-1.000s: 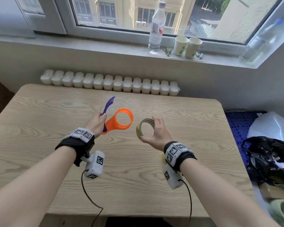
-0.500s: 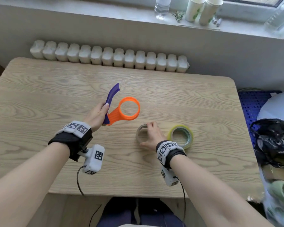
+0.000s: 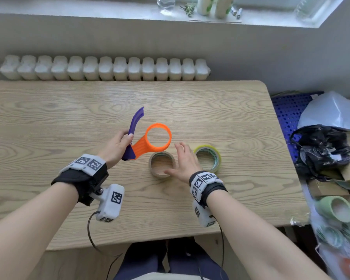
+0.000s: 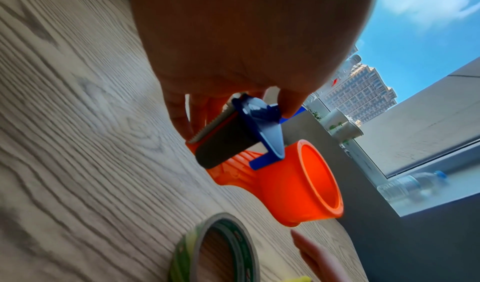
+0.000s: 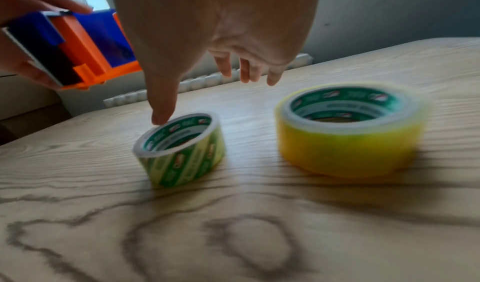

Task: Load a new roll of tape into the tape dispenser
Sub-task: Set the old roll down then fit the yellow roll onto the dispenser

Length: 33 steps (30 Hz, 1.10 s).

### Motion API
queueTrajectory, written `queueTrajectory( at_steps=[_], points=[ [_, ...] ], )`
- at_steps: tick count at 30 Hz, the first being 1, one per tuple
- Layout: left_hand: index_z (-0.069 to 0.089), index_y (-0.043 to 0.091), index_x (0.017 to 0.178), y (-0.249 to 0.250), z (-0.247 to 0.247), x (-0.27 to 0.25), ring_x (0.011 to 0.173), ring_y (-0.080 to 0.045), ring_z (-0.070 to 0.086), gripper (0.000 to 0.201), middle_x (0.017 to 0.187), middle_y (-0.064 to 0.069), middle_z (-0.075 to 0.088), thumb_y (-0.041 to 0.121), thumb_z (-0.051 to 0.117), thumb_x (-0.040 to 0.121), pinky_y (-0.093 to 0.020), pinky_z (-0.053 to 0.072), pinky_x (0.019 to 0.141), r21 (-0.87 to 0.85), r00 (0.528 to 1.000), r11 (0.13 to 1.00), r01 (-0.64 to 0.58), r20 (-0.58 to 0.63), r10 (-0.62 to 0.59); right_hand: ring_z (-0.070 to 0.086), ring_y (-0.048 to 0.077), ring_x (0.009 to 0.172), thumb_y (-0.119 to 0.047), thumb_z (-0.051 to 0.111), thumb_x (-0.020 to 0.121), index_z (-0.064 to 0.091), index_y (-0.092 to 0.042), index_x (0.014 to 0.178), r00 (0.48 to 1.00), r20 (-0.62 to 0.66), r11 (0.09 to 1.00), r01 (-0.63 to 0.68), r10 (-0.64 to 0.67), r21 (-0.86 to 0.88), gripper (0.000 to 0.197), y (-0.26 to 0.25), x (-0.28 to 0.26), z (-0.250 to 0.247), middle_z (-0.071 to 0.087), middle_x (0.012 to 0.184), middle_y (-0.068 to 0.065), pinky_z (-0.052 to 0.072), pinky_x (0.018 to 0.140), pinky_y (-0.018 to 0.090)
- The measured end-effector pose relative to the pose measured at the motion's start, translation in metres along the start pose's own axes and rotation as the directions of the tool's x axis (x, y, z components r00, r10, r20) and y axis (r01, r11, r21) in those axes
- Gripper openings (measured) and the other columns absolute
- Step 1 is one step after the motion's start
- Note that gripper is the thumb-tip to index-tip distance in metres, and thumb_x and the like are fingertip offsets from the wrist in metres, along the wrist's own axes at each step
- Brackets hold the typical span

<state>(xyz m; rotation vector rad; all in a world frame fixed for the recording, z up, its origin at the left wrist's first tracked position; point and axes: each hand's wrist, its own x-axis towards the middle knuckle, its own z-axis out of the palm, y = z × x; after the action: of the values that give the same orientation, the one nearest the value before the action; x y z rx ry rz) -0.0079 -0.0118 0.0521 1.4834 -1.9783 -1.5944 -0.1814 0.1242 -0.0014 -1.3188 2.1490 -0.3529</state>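
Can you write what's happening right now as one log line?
left hand: holds tape dispenser | right hand: open above table | empty core, yellow roll: on table

Wooden table (image 3: 69, 122) carries a spent tape core (image 3: 161, 164) beside a yellow tape roll (image 3: 208, 158)

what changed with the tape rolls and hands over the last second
The right hand lowered the nearly empty tape core from mid-air onto the table, let go of it, and now hovers open between the core and the full yellow tape roll, thumb near the core's rim. The yellow roll has not moved since it came into view. The left hand still holds the orange and purple tape dispenser up, its ring empty.
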Motion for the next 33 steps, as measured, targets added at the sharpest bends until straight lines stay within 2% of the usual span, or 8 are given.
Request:
queueTrajectory(
  at_steps=[6,9,12,17,20,24,30,33],
  points=[
    [0.047,0.007,0.122,0.006,0.030,0.002,0.066,-0.019,0.051,0.030,0.075,-0.004,0.053,0.022,0.036,0.098,-0.033,0.045,0.064,-0.073,0.999,0.997,0.023,0.040,-0.020,0.016,0.027,0.142,-0.047,0.078,0.064,0.018,-0.017,0.145,0.978,-0.109,0.984,-0.179,0.176,-0.012,0.105,0.061,-0.024,-0.025,0.014,0.153,0.012,0.017,0.117,0.039],
    [0.048,0.013,0.124,0.003,0.037,0.001,0.073,-0.015,0.052,0.031,0.083,-0.003,0.057,0.026,0.039,0.097,-0.029,0.042,0.065,-0.010,0.998,1.000,0.029,0.049,-0.028,0.013,0.027,0.143,-0.046,0.080,0.062,0.015,-0.019,0.146,0.964,-0.110,0.971,-0.240,0.240,0.018,0.110,0.080,-0.026,-0.028,0.011,0.154,0.013,0.016,0.117,0.037],
    [0.050,0.016,0.123,-0.001,0.039,0.001,0.086,-0.021,0.053,0.035,0.094,-0.006,0.058,0.034,0.042,0.094,-0.034,0.041,0.077,0.052,0.998,0.998,0.032,0.051,-0.035,0.012,0.025,0.145,-0.041,0.082,0.061,0.014,-0.019,0.146,0.961,-0.104,0.965,-0.246,0.255,0.090,0.111,0.092,-0.024,-0.027,0.010,0.155,0.013,0.016,0.118,0.035],
    [0.048,0.012,0.127,0.003,0.044,-0.001,0.070,-0.010,0.053,0.033,0.082,-0.001,0.056,0.024,0.039,0.097,-0.015,0.048,0.056,0.024,0.998,0.999,0.047,0.034,-0.047,0.015,0.022,0.144,-0.036,0.083,0.063,0.013,-0.016,0.146,0.971,-0.076,0.965,-0.213,0.227,0.154,0.111,0.101,-0.020,-0.026,0.014,0.155,0.010,0.017,0.118,0.032],
    [0.046,0.010,0.129,0.003,0.044,0.002,0.066,-0.004,0.056,0.035,0.086,-0.005,0.058,0.025,0.039,0.097,-0.013,0.047,0.057,0.020,0.998,0.998,0.053,0.030,-0.054,0.015,0.022,0.144,-0.040,0.084,0.058,0.012,-0.019,0.146,0.979,-0.041,0.976,-0.195,0.200,0.094,0.116,0.104,-0.016,-0.027,0.013,0.155,0.007,0.020,0.118,0.037],
    [0.044,0.009,0.131,0.004,0.044,0.004,0.072,-0.013,0.057,0.038,0.087,-0.006,0.061,0.027,0.040,0.097,-0.026,0.049,0.066,0.003,0.997,0.998,0.069,0.043,-0.069,0.021,0.024,0.141,-0.036,0.085,0.057,0.015,-0.017,0.145,0.988,-0.021,0.988,-0.153,0.154,0.028,0.115,0.105,-0.010,-0.027,0.021,0.151,0.009,0.026,0.115,0.039],
    [0.045,0.010,0.128,0.007,0.041,0.004,0.070,-0.016,0.057,0.036,0.082,-0.007,0.062,0.027,0.040,0.097,-0.023,0.048,0.065,0.034,0.997,0.997,0.063,0.029,-0.064,0.034,0.027,0.131,-0.030,0.085,0.054,0.028,-0.010,0.140,0.979,-0.178,0.985,-0.068,0.095,0.156,0.104,0.098,-0.007,-0.047,0.039,0.136,0.012,0.029,0.111,0.033],
    [0.046,0.009,0.129,0.013,0.040,0.006,0.068,-0.016,0.055,0.036,0.091,-0.014,0.060,0.024,0.040,0.097,-0.008,0.044,0.053,0.058,0.999,0.998,0.036,0.013,-0.037,0.037,0.026,0.127,-0.029,0.085,0.053,0.030,-0.010,0.138,0.962,-0.267,0.981,0.002,0.051,0.193,0.102,0.087,-0.006,-0.068,0.042,0.133,0.011,0.030,0.109,0.031]
  ],
)
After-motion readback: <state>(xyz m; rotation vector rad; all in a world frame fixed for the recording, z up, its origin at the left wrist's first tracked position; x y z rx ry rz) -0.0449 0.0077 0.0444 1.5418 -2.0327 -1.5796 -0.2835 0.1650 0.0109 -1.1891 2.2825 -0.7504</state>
